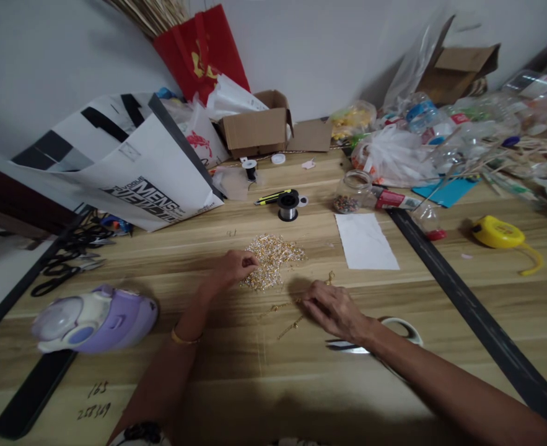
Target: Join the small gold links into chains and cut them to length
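A loose pile of small gold and clear beads (273,257) lies on the wooden table. My left hand (240,265) is at the pile's left edge, fingers pinched together; whatever is between them is too small to make out. Below and right of the pile, my right hand (331,306) is closed on a thin gold chain (294,324), whose strands trail left across the wood and show again above the fingers. White-handled scissors (347,347) lie partly under my right forearm.
A wire spool (288,205) and a yellow cutter (269,197) lie behind the pile. White paper (367,241), a bead jar (350,192) and a yellow tape measure (498,232) are to the right. A purple bottle (101,319) and pliers (71,257) are left.
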Action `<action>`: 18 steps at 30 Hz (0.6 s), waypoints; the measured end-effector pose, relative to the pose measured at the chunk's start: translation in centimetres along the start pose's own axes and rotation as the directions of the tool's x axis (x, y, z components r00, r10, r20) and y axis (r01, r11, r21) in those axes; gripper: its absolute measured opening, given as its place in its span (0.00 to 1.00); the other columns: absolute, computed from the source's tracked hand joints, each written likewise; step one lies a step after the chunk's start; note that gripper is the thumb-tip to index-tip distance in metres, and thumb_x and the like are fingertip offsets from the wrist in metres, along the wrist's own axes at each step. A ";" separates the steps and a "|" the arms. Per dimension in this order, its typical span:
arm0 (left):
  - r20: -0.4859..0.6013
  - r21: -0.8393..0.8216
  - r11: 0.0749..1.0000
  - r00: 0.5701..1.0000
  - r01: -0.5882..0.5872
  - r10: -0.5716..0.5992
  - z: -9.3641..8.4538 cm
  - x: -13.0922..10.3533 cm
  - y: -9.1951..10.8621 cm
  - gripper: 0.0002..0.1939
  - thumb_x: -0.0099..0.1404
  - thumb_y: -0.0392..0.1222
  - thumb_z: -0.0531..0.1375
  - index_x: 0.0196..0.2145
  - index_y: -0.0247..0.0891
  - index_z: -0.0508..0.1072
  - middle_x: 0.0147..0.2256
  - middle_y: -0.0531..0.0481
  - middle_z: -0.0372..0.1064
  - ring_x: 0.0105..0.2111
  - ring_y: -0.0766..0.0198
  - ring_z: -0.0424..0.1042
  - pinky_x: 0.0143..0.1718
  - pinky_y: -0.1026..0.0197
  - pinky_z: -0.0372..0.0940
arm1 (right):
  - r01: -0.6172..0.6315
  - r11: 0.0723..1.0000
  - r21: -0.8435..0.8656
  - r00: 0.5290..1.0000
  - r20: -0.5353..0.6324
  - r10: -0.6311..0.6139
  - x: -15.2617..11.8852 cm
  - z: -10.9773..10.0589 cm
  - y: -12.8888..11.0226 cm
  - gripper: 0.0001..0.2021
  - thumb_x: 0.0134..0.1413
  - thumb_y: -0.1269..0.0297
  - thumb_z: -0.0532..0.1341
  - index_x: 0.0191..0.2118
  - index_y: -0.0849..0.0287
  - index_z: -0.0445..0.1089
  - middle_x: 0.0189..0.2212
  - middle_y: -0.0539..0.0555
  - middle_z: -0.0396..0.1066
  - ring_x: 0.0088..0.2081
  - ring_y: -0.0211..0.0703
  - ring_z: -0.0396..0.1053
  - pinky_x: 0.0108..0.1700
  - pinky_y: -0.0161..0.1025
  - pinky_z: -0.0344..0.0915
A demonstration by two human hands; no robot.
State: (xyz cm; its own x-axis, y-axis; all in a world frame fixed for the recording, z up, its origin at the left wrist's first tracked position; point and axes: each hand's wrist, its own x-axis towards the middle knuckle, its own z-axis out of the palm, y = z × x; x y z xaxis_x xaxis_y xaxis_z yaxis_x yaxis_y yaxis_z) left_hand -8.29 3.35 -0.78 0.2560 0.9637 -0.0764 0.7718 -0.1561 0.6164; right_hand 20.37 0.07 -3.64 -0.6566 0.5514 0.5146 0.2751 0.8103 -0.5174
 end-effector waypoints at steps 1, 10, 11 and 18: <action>-0.006 -0.015 1.000 1.000 0.015 -0.015 0.1 0.0 -0.1 0.07 0.56 0.39 0.58 0.28 0.35 0.75 0.25 0.52 0.73 0.25 0.66 0.69 0.27 0.67 0.59 | -0.001 1.000 -0.001 1.000 0.001 0.001 0.0 0.0 0.0 0.05 0.61 0.70 0.51 0.34 0.58 0.62 0.26 0.53 0.66 0.28 0.39 0.63 0.29 0.35 0.58; -0.034 -0.106 0.993 0.998 0.055 -0.059 0.2 0.0 -0.2 0.10 0.56 0.41 0.59 0.33 0.35 0.77 0.29 0.50 0.75 0.27 0.66 0.70 0.29 0.66 0.62 | -0.008 1.000 -0.009 1.000 0.010 0.008 -0.2 0.1 0.1 0.05 0.62 0.69 0.51 0.35 0.58 0.63 0.28 0.53 0.67 0.29 0.39 0.64 0.30 0.35 0.58; -0.034 -0.117 0.992 0.998 0.053 -0.057 0.1 0.0 -0.1 0.11 0.56 0.41 0.59 0.34 0.35 0.77 0.29 0.49 0.76 0.28 0.65 0.71 0.30 0.66 0.62 | -0.004 1.000 -0.009 1.000 0.010 0.004 -0.2 0.0 0.1 0.05 0.62 0.69 0.51 0.35 0.58 0.63 0.28 0.53 0.67 0.28 0.39 0.64 0.30 0.35 0.58; -0.045 -0.211 0.975 0.996 0.062 -0.073 0.2 0.1 -0.1 0.10 0.55 0.43 0.60 0.31 0.34 0.77 0.28 0.49 0.76 0.27 0.65 0.71 0.29 0.66 0.63 | -0.006 1.000 0.020 1.000 0.005 0.006 -0.1 0.0 0.0 0.05 0.62 0.69 0.52 0.35 0.59 0.63 0.28 0.53 0.66 0.29 0.38 0.64 0.30 0.34 0.58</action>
State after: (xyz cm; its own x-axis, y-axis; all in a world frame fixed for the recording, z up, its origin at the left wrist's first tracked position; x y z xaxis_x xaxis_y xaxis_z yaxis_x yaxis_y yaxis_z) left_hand -8.25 3.38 -1.00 0.1727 0.9812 -0.0857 0.6457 -0.0471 0.7622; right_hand 20.47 0.07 -3.69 -0.6585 0.5550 0.5083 0.2644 0.8030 -0.5342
